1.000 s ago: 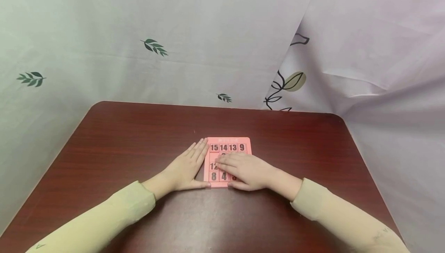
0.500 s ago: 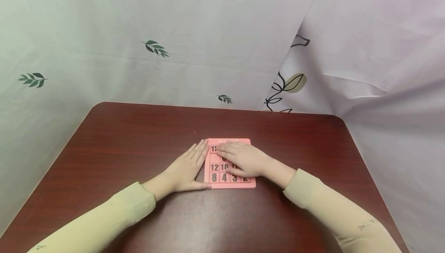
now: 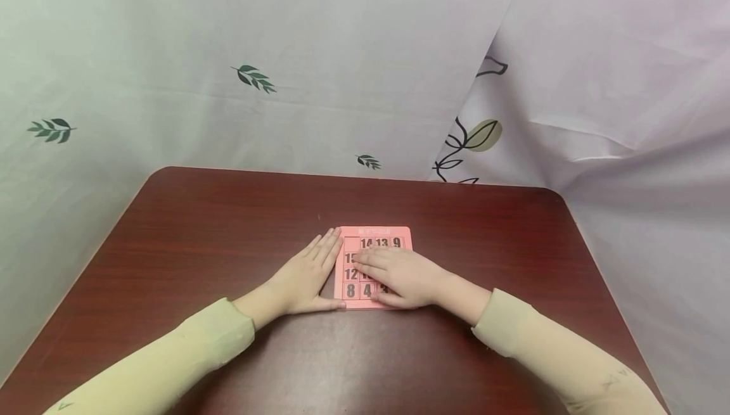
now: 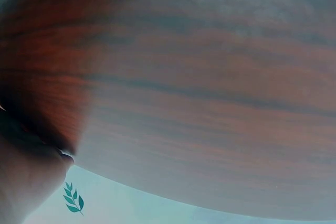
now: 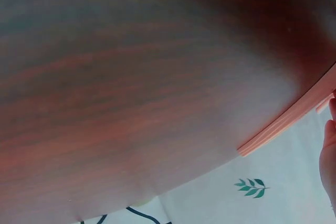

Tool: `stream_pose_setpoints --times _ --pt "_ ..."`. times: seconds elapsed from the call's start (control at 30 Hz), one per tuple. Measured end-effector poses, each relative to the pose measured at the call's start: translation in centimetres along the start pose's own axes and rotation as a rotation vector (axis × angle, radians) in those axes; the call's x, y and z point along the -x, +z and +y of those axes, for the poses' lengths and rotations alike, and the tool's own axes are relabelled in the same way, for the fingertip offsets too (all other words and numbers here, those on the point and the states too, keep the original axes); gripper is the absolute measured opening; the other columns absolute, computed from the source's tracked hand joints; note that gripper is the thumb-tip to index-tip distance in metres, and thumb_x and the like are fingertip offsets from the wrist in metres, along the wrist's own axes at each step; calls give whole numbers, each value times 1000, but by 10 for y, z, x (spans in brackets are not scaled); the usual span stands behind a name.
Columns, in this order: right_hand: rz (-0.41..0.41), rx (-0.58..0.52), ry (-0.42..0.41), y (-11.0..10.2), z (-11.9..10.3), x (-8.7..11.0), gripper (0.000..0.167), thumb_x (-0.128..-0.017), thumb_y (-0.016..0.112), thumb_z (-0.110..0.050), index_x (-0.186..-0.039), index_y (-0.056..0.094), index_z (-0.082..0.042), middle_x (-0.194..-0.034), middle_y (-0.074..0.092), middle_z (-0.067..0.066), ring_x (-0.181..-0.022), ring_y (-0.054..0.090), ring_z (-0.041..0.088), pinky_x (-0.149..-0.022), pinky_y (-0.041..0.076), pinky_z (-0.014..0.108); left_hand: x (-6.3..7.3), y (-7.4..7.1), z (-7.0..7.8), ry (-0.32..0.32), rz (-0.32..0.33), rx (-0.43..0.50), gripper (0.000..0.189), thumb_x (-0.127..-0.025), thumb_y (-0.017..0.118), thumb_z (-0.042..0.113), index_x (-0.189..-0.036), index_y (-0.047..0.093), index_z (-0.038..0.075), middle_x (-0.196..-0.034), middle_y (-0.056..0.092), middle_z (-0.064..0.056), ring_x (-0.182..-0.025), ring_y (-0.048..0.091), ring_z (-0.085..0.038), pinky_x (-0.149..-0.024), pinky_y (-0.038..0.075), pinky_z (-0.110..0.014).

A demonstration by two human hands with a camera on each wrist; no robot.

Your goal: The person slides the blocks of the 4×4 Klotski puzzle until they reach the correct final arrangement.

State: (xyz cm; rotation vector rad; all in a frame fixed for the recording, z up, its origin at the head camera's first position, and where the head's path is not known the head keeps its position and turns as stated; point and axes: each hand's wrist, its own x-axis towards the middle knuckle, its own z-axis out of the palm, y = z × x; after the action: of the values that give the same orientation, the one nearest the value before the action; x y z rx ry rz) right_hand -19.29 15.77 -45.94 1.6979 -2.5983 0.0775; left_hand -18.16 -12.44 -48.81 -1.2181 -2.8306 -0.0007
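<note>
A pink sliding number puzzle lies flat on the dark red table. My left hand braces its left side, with straight fingers along the edge and the thumb at the lower left corner. Over the board's middle and right lies my right hand, its fingertips on the 15 tile in the second row. Above that tile is a vacant slot at the top left. Tiles 14, 13 and 9 show beside it; the right hand hides several others. In the right wrist view, the puzzle's side edge and part of the hand show.
The wood-grain table has rounded far corners. Pale cloth with leaf prints hangs behind it, and more cloth hangs at the right. The left wrist view holds mostly blurred table top and a bit of hand.
My right hand moved up the board, then back down. The 15 tile slid from the top left corner to the slot below it. The left hand stayed put.
</note>
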Motion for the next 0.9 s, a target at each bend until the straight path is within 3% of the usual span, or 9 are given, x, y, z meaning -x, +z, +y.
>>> stream_pose_setpoints --times 0.23,0.53,0.9 --pt "9 18 -19 0 2 2 62 -104 62 -40 -155 53 -6 -160 56 8 -151 51 23 -127 41 40 0 1 0 1 7 0 122 -90 60 79 -163 25 -12 -173 20 -31 -163 24 -41 -134 27 -50" --pt "-2 13 83 -4 19 9 63 -104 63 -42 -157 52 -8 -162 54 6 -151 51 23 -127 41 42 0 4 0 1 6 2 122 -89 59 80 -163 25 -11 -174 19 -31 -164 23 -41 -134 27 -50" --pt "-8 -19 104 -3 18 2 65 -105 62 -45 -158 51 -8 -163 53 7 -152 50 23 -127 40 42 0 2 -1 -1 6 -1 122 -89 59 80 -163 25 -12 -174 19 -31 -163 24 -41 -134 27 -49"
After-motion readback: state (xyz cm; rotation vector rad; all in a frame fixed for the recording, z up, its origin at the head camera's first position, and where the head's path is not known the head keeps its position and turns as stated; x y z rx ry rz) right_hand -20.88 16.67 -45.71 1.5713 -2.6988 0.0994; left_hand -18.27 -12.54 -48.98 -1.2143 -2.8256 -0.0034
